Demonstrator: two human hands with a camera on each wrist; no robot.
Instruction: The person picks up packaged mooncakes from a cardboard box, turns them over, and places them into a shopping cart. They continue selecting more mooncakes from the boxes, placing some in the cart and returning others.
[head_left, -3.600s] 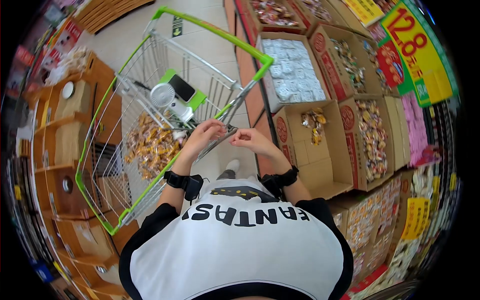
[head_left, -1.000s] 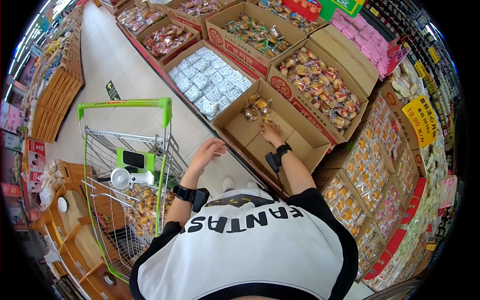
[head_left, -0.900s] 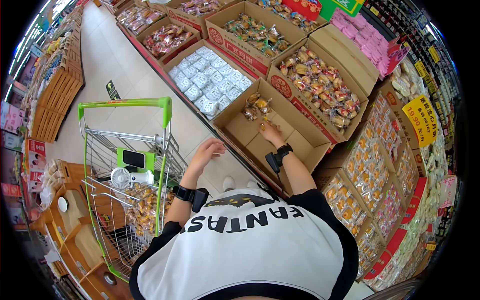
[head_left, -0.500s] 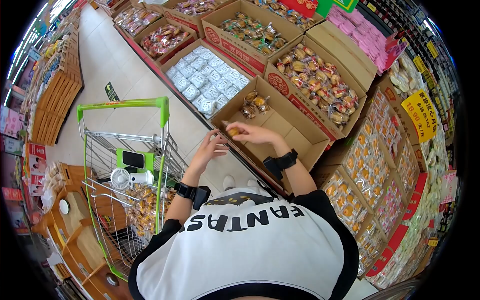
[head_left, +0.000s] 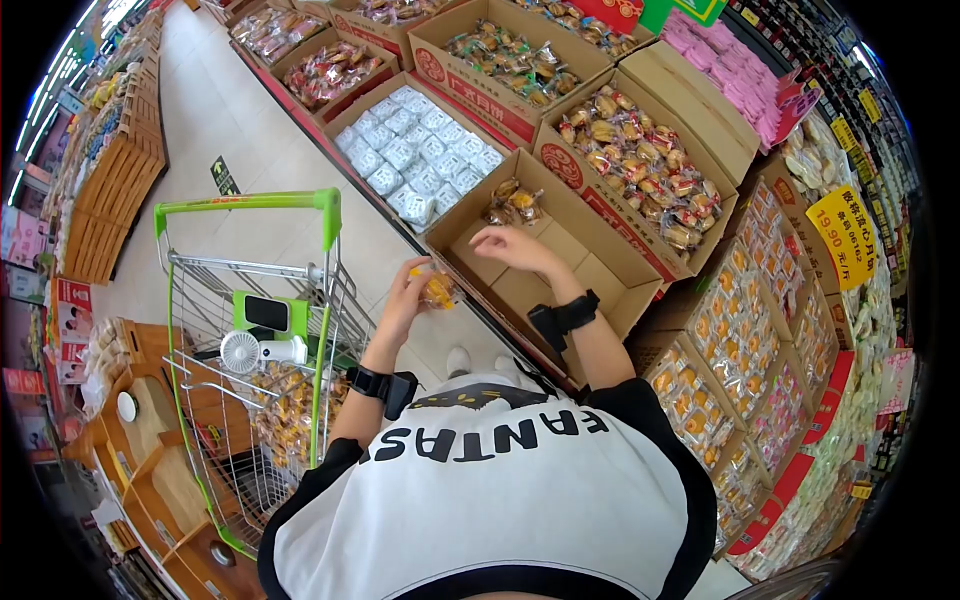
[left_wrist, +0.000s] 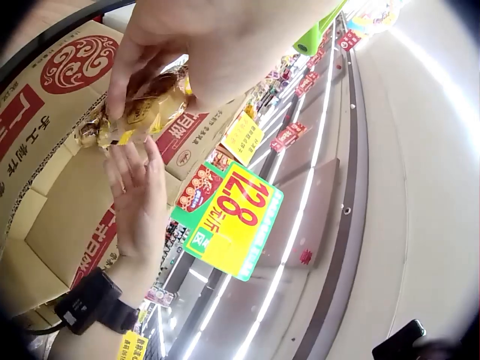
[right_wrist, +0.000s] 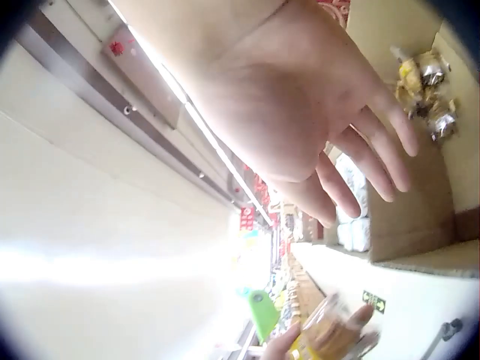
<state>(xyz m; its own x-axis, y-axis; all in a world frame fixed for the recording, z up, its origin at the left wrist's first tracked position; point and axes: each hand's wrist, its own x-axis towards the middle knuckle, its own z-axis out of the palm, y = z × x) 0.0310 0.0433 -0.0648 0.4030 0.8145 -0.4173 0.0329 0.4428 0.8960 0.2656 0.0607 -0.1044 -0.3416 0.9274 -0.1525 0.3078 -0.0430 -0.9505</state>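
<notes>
Pinching a wrapped pastry (head_left: pixel 439 291), the left hand (head_left: pixel 401 304) partly hides it; the right hand (head_left: pixel 515 247) is spread.

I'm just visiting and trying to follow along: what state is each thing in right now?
left hand: gripping the packet
packet: wrapped
right hand: holding nothing
box: uncovered, some packets inside
cart: carrying more packets
phone: screen dark
fan: cannot tell whether running
white packets: wrapped, in rows
</notes>
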